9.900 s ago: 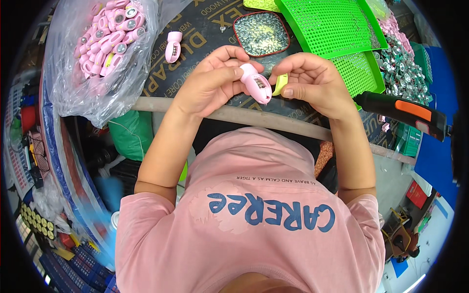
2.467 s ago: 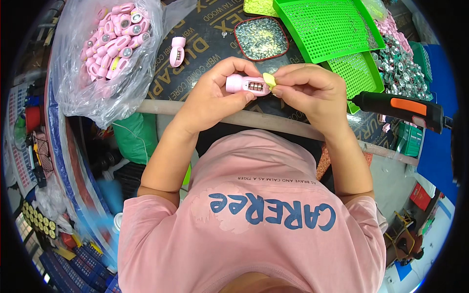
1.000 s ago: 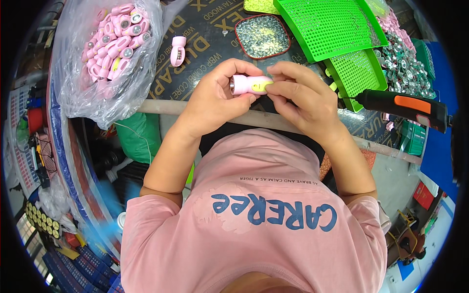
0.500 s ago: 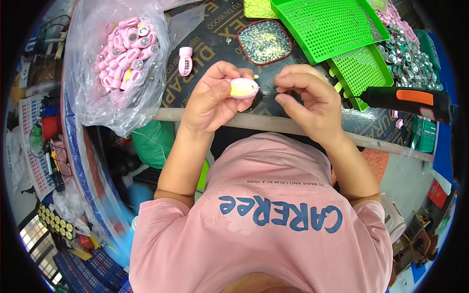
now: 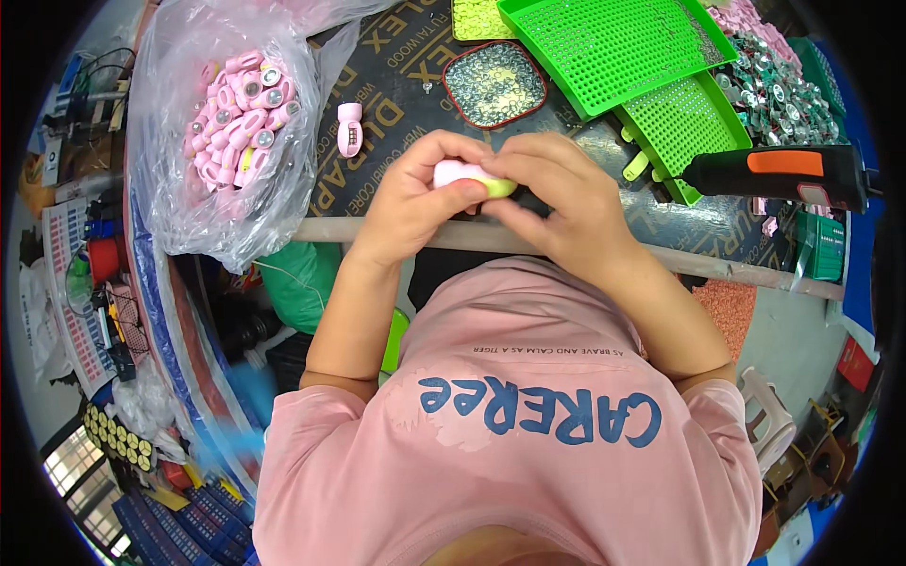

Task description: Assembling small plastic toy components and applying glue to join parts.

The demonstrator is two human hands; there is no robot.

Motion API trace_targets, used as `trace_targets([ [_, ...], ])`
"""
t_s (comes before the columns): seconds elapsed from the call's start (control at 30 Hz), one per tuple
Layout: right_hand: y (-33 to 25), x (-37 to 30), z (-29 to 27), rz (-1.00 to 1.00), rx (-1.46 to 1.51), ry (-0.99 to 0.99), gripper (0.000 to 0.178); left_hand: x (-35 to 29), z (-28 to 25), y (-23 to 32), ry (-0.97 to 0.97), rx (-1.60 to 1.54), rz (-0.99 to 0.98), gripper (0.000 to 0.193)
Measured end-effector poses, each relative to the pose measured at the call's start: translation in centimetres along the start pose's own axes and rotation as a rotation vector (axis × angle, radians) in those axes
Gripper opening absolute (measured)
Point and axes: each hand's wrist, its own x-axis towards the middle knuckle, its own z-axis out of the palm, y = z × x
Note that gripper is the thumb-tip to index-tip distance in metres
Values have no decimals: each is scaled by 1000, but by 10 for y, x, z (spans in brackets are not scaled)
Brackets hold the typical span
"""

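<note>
A small pink plastic flashlight with a yellow-green side [image 5: 459, 174] is between my two hands, above the table's near edge. My left hand [image 5: 411, 196] is closed round its pink end, thumb along the side. My right hand [image 5: 572, 192] is closed on the yellow-green end, its fingertips pressed to it and partly covering it. Farther left on the table lies another pink flashlight [image 5: 349, 130], its side open on metal parts inside. Beyond that, a clear plastic bag [image 5: 162, 209] holds several pink flashlights [image 5: 247, 123] with round lenses.
A red-rimmed tray of small screws and pale bits [image 5: 491, 87] stands ahead. Green perforated trays [image 5: 618, 57] overlap at the right. A black-and-orange power screwdriver [image 5: 783, 168] lies near them. Behind it is a heap of small electronic parts [image 5: 779, 104].
My right hand has moved left and closed on the flashlight, which was in my left hand alone. The flashlight has turned, showing more pink. The view has shifted slightly.
</note>
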Motion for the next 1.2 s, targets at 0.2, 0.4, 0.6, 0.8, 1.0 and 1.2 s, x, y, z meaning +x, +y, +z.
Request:
trace_targets([
  [0.2,19,-12,2,420,-21,-26,27,7,14,1,94,770,217,39],
  [0.4,18,-8,-1,182,-96,40,30,8,29,10,75,1298,543,37],
  [0.6,24,-15,2,291,-72,-2,30,10,26,11,24,1287,565,32],
  [0.8,19,-10,3,221,-175,37,26,13,10,18,64,1039,387,28],
  [1.0,27,-15,5,170,-99,50,23,12,5,7,75,1132,535,31],
  [1.2,16,-10,-1,269,-197,16,23,8,-13,-2,33,72,178,46],
])
